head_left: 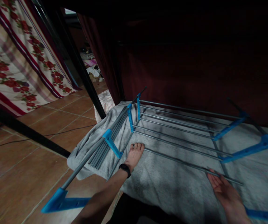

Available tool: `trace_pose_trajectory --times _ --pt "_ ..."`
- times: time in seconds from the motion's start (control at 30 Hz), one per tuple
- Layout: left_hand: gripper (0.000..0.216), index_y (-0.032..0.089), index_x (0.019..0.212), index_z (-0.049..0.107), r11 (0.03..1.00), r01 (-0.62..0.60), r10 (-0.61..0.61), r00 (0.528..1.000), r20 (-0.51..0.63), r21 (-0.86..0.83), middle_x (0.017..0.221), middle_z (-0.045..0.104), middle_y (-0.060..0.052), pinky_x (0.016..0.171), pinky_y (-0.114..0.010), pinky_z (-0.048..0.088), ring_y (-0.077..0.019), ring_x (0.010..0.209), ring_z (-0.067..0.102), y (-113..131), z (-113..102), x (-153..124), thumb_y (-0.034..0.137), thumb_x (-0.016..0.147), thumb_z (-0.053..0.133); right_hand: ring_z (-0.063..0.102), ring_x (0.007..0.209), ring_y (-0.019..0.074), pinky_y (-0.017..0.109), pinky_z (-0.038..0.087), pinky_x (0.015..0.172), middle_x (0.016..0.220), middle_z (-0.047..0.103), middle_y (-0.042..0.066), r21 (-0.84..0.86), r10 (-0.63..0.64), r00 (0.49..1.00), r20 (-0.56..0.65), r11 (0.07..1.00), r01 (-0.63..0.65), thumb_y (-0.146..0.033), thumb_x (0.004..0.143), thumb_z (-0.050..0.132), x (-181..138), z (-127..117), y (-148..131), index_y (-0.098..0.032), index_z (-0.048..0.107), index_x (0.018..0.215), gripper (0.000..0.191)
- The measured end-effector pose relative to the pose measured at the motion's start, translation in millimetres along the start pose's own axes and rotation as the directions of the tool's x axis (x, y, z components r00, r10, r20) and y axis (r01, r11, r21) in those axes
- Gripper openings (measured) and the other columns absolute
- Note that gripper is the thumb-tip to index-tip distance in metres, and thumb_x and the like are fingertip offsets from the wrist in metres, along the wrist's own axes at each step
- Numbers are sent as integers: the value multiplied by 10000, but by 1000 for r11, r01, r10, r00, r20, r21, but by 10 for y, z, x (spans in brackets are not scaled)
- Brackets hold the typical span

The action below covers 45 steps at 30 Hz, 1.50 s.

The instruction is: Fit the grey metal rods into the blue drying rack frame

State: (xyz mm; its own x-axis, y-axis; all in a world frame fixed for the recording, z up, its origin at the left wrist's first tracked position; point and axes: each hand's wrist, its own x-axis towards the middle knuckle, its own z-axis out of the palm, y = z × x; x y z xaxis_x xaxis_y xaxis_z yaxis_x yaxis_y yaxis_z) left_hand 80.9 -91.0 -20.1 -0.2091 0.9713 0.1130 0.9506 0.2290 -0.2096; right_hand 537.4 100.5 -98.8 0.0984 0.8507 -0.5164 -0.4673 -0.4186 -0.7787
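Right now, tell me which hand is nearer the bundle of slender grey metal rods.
Left. The left hand is right of the bundle in view, at one end of a single grey metal rod; the right hand is much farther right, near the rod's other end.

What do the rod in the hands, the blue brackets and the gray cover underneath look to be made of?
Rod: probably metal, smooth gray, from its dull sheen; a painted coating is possible.
Blue brackets: likely molded plastic, given the uniform color and thick shape.
Gray cover: soft fabric, perhaps fleece, judging by its matte surface and folds.
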Motion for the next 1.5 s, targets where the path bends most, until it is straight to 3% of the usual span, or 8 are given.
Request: trace_pose_trajectory --times 0.13,0.33,0.53,0.67,0.8,0.93,1.03,1.5 --pt "504 204 1523 655 1000 4 -4 1000 19 -12 1321 737 -146 1129 -485 566 -285 1275 691 2 -12 6 30 1088 469 802 1348 249 393 609 1211 1260 841 126 -10 41 996 -73 999 -42 -216 899 728 -122 88 -61 -254 806 924 90" --pt "536 192 1541 659 995 40 -35 998 49 -96 1337 742 -157 1161 -471 553 -285 1293 691 -43 -64 3 22 1072 463 833 1216 224 402 582 1256 1154 838 108 3 45 996 -77 999 -45 -199 901 746 -199 146 -132 -224 805 945 78" --pt "420 189 1228 781 839 177 -257 962 -87 -514 1233 766 -140 1166 -436 587 -271 1230 740 -179 15 -71 30 1038 441 838 924 168 305 697 1045 995 833 37 88 39 996 -85 996 -31 -174 888 787 -307 211 -139 -240 775 922 75" --pt "270 213 1012 787 556 182 -476 870 -131 -811 1156 764 -120 1141 -489 620 -299 1133 768 -284 66 17 97 941 554 835 846 163 271 735 861 919 841 7 181 13 999 -42 983 -6 -112 880 815 -471 346 -151 -257 758 932 163" --pt "190 224 857 765 77 359 -658 719 223 -930 875 738 -24 1009 -457 665 -250 858 729 -329 -10 161 85 744 699 845 854 164 281 745 856 906 858 -13 216 -26 1000 -9 976 27 -84 898 817 -601 475 -169 -271 746 936 203" --pt "266 217 872 748 -510 260 -604 569 557 -820 814 770 11 926 -338 678 -186 818 752 -320 -136 215 29 683 745 844 835 161 293 748 854 906 867 -17 274 -47 999 0 961 45 -75 918 808 -669 568 -205 -278 740 945 216" --pt "248 212 870 739 -717 190 -498 533 684 -671 800 788 -1 859 -306 696 -170 806 780 -338 -223 211 8 729 736 844 834 160 296 744 856 916 877 3 286 -42 999 29 958 32 -60 942 794 -699 631 -244 -264 741 981 214" --pt "259 203 875 687 -775 136 -499 468 729 -617 862 783 -12 697 -216 656 -150 783 755 -577 -264 256 -40 790 703 835 760 169 270 718 771 875 870 42 357 -30 997 -75 933 55 -127 1073 651 -617 710 -484 -213 733 1043 123"
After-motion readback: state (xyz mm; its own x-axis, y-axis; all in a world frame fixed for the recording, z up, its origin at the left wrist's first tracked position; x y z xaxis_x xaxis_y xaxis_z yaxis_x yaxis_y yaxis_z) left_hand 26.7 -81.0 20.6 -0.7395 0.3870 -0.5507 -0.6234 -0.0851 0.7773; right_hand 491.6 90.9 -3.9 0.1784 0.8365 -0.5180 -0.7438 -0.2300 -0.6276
